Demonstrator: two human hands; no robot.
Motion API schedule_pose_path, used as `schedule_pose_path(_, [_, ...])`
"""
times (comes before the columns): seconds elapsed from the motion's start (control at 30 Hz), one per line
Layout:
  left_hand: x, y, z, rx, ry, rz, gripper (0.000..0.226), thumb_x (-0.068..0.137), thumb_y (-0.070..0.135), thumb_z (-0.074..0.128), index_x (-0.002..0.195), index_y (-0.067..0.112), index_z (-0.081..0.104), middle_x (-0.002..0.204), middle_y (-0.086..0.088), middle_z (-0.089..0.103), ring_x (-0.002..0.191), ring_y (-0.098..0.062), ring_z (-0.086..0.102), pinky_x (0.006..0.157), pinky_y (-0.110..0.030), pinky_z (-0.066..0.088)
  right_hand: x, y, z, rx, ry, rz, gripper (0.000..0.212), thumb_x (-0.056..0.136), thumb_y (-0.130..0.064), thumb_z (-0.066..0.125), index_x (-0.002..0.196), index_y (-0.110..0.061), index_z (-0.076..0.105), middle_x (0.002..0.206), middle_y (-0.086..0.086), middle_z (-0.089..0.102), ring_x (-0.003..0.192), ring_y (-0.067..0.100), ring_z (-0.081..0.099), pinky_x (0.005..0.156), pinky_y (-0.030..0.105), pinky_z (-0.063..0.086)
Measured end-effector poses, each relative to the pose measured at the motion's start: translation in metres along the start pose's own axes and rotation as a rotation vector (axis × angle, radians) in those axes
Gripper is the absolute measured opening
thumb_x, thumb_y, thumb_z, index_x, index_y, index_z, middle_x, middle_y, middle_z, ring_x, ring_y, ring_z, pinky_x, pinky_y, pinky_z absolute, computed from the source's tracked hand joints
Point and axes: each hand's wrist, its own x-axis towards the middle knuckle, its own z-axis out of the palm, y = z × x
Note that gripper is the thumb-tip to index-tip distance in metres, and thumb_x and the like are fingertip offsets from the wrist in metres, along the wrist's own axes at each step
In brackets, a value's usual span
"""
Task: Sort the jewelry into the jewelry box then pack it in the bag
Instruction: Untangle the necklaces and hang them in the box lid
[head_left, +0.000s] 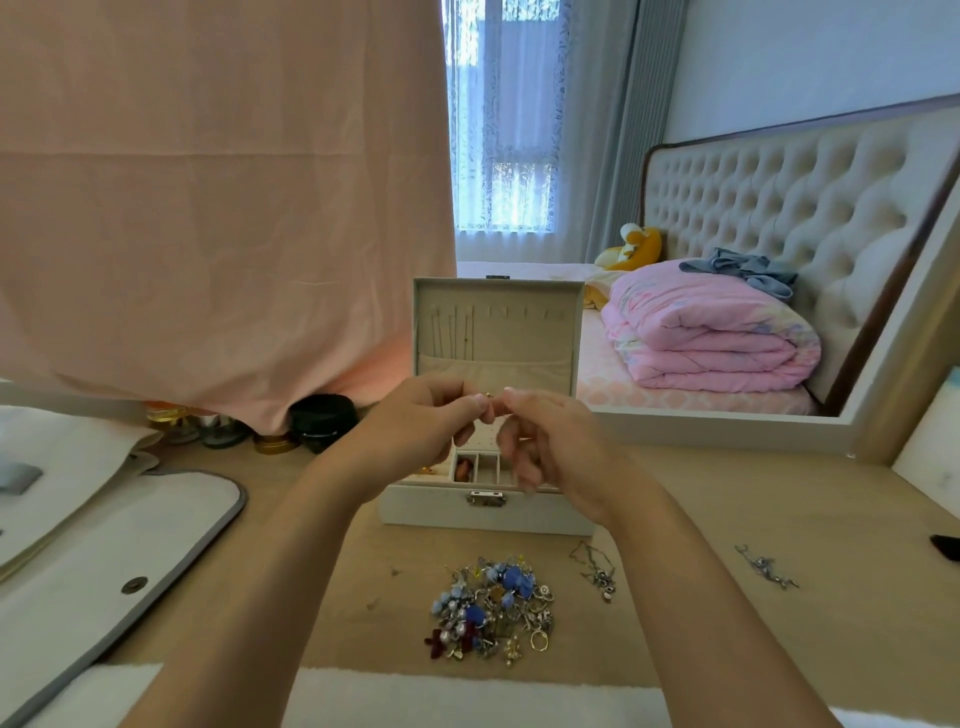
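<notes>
Head view: small gold earring (488, 395) pinched between left hand (423, 421) and right hand (550, 441) grip, jewelry box (485, 512) open directly below, equally near both.

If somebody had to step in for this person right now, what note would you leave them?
Left hand and right hand: raised over the open jewelry box, pinching a tiny gold piece between the fingertips.
Box: lid up, a few items in the compartments, chains hanging in the lid.
Left: jewelry pile in front of the box, two chains to the right.
Bag lies to the left, not yet packed.
</notes>
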Motion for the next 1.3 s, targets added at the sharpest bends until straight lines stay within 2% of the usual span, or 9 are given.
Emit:
schedule_pose_path(0.17, [0.001, -0.004, -0.006, 0.2, 0.043, 0.067, 0.024, 0.098, 0.034, 0.06, 0.085, 0.016, 0.07, 0.063, 0.002, 0.051, 0.054, -0.01, 0.043, 0.055, -0.026, 0.04, -0.003, -0.004, -0.006, -0.127, 0.069, 0.014, 0.019, 0.098, -0.025, 0.061, 0.086, -0.014, 0.07, 0.057, -0.003, 0.041, 0.046, 0.01, 0.031, 0.042, 0.022, 0.026])
schedule_pose_path(0.37, [0.004, 0.0, -0.014, 0.185, 0.048, 0.133, 0.023, 0.095, 0.036, 0.064, 0.085, 0.016, 0.07, 0.07, -0.008, 0.06, 0.061, -0.017, 0.051, 0.063, -0.034, 0.049, 0.0, -0.022, -0.015, -0.272, 0.056, 0.011, 0.018, 0.096, -0.024, 0.065, 0.093, -0.008, 0.07, 0.061, -0.003, 0.05, 0.049, 0.01, 0.038, 0.046, 0.023, 0.033])
schedule_pose_path(0.43, [0.009, 0.005, -0.019, 0.194, 0.06, 0.15, 0.023, 0.094, 0.038, 0.064, 0.088, 0.018, 0.071, 0.082, -0.016, 0.066, 0.072, -0.031, 0.06, 0.072, -0.043, 0.056, 0.005, -0.033, -0.017, -0.321, 0.049, -0.008, 0.018, 0.096, -0.024, 0.066, 0.092, -0.007, 0.069, 0.061, -0.003, 0.051, 0.05, 0.011, 0.04, 0.047, 0.024, 0.036])
schedule_pose_path(0.53, [0.021, 0.012, -0.028, 0.191, 0.129, 0.159, 0.022, 0.092, 0.043, 0.064, 0.088, 0.024, 0.073, 0.089, -0.014, 0.069, 0.085, -0.032, 0.064, 0.08, -0.045, 0.057, 0.018, -0.048, -0.019, -0.408, 0.104, -0.048, 0.017, 0.096, -0.025, 0.066, 0.093, -0.01, 0.071, 0.058, -0.006, 0.052, 0.049, 0.009, 0.044, 0.048, 0.024, 0.039])
schedule_pose_path(0.63, [0.042, 0.016, -0.036, 0.188, 0.171, 0.172, 0.021, 0.094, 0.04, 0.064, 0.088, 0.022, 0.072, 0.086, -0.013, 0.068, 0.07, -0.019, 0.059, 0.074, -0.035, 0.052, 0.042, -0.055, -0.019, -0.588, 0.24, -0.139, 0.013, 0.094, -0.029, 0.067, 0.087, -0.02, 0.071, 0.056, -0.015, 0.057, 0.05, 0.0, 0.049, 0.056, 0.024, 0.042])
schedule_pose_path(0.77, [0.082, 0.008, -0.04, 0.241, 0.195, 0.144, 0.021, 0.094, 0.04, 0.065, 0.081, 0.023, 0.069, 0.063, 0.009, 0.059, 0.056, -0.002, 0.051, 0.064, -0.027, 0.044, 0.08, -0.055, -0.025, -0.777, 0.377, -0.221, 0.008, 0.094, -0.03, 0.066, 0.092, -0.023, 0.071, 0.078, -0.013, 0.064, 0.071, 0.001, 0.056, 0.066, 0.018, 0.041])
schedule_pose_path(0.93, [0.127, -0.013, -0.042, 0.402, 0.366, 0.115, 0.032, 0.092, 0.046, 0.065, 0.069, 0.024, 0.063, 0.06, 0.011, 0.058, 0.06, -0.006, 0.054, 0.059, -0.027, 0.042, 0.124, -0.043, -0.033, -0.897, 0.499, -0.278, 0.004, 0.092, -0.025, 0.069, 0.09, -0.022, 0.069, 0.087, -0.007, 0.068, 0.08, 0.003, 0.059, 0.066, 0.012, 0.041])
schedule_pose_path(1.13, [0.165, -0.027, -0.037, 0.456, 0.526, 0.04, 0.04, 0.091, 0.042, 0.062, 0.058, 0.022, 0.055, 0.065, 0.006, 0.063, 0.072, -0.016, 0.063, 0.062, -0.029, 0.047, 0.173, -0.023, -0.038, -0.946, 0.631, -0.28, 0.011, 0.093, -0.024, 0.069, 0.098, -0.014, 0.073, 0.085, -0.004, 0.067, 0.08, 0.011, 0.061, 0.075, 0.026, 0.05])
schedule_pose_path(1.3, [0.185, -0.033, -0.032, 0.474, 0.572, 0.012, 0.043, 0.088, 0.035, 0.06, 0.05, 0.016, 0.049, 0.055, 0.001, 0.054, 0.063, -0.024, 0.058, 0.049, -0.029, 0.03, 0.194, -0.015, -0.04, -0.977, 0.768, -0.252, 0.014, 0.091, -0.032, 0.07, 0.095, -0.019, 0.074, 0.081, -0.008, 0.066, 0.07, 0.004, 0.055, 0.056, 0.011, 0.032])
